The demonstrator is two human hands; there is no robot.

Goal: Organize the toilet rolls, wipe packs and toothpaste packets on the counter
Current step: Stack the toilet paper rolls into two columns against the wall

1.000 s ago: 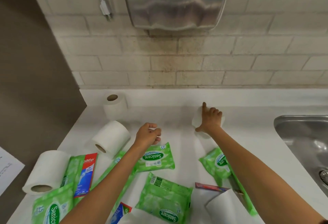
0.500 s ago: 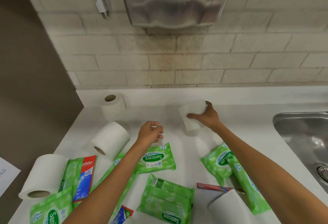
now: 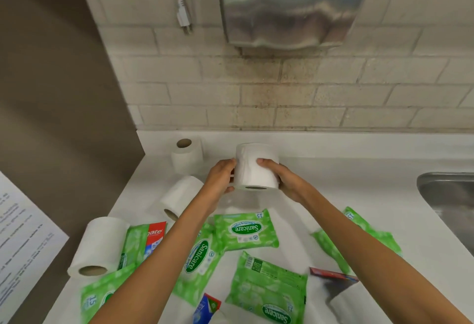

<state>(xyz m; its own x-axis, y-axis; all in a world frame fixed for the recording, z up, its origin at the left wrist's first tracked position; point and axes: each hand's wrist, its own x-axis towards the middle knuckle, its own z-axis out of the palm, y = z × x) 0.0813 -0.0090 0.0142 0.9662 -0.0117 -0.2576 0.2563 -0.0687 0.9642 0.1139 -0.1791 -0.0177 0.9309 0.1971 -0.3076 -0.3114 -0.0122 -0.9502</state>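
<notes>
Both hands hold one white toilet roll (image 3: pixel 254 167) above the white counter (image 3: pixel 333 195). My left hand (image 3: pixel 220 177) grips its left side and my right hand (image 3: pixel 284 177) wraps its right side. An upright roll (image 3: pixel 187 155) stands in the back left corner. Two more rolls lie on their sides, one (image 3: pixel 179 195) left of my left arm and one (image 3: pixel 100 244) at the counter's left edge. Several green Sanicare wipe packs, such as one (image 3: pixel 245 228) between my arms, lie scattered. A red toothpaste box (image 3: pixel 154 239) lies among the packs on the left.
A steel sink (image 3: pixel 448 195) is set into the counter at the right. A metal hand dryer (image 3: pixel 292 5) hangs on the brick wall above, with a loose plug (image 3: pixel 186 21) beside it. Another roll (image 3: pixel 343 303) and a red packet (image 3: pixel 331 273) lie near my right arm.
My right hand lifted the roll from the back of the counter and carried it left and nearer. My left hand rose from the wipe pack and took hold of the roll's other side.
</notes>
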